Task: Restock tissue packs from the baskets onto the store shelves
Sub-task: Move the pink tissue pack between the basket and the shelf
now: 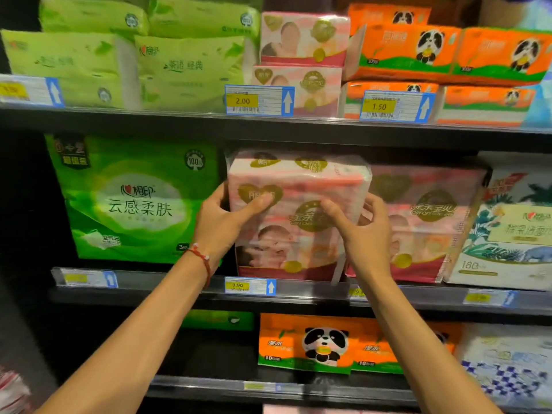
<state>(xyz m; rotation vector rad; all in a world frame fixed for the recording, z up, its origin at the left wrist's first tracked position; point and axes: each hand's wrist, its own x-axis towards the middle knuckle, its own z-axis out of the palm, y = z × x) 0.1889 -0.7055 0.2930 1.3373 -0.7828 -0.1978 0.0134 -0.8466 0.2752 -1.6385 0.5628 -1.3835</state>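
Middle shelf (313,295) — pink pack (298,180), green pack (134,198)

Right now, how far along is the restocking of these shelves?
Done: the top shelf looks full and a pink pack already stands on the middle shelf. In hand: left hand and right hand grip a second pink pack, upright at that shelf's front. Left: letting it go, and a dark gap on the bottom shelf beside the orange packs. The baskets are out of view.

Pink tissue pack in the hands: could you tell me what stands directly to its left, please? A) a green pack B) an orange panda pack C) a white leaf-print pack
A: the green pack stands immediately left of the pink tissue pack.
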